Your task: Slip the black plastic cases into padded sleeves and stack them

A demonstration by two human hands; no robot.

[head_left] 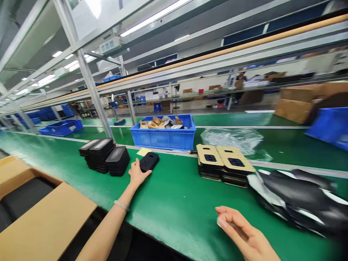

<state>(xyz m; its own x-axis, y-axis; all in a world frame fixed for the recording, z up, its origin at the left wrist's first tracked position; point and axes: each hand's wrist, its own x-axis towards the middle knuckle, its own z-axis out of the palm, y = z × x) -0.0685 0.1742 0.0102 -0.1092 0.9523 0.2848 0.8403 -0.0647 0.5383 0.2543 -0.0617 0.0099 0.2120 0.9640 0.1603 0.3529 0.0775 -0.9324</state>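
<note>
My left hand [138, 174] is at the near end of a black rectangular plastic part [149, 161] with small holes, which lies on the green work surface. Its fingers rest along the left side and its thumb is by the near corner, gripping it. Left of this hand stand stacks of similar black parts [101, 154]. Over the front of the surface hovers my right hand [241, 232], fingers loosely curled, thumb and fingertips slightly apart, nothing between them. Beyond it sit two stacks of black pieces with cream-coloured tops [224, 161]. A yellow paper [144, 151] lies behind the left-hand part.
A blue bin [163, 139] of mixed pieces stands behind. Clear plastic film [231, 139] and a pile of black-and-white sheets [296, 199] lie to the right. An open cardboard box [57, 221] is at the lower left; a metal post [94, 90] rises behind the black stacks.
</note>
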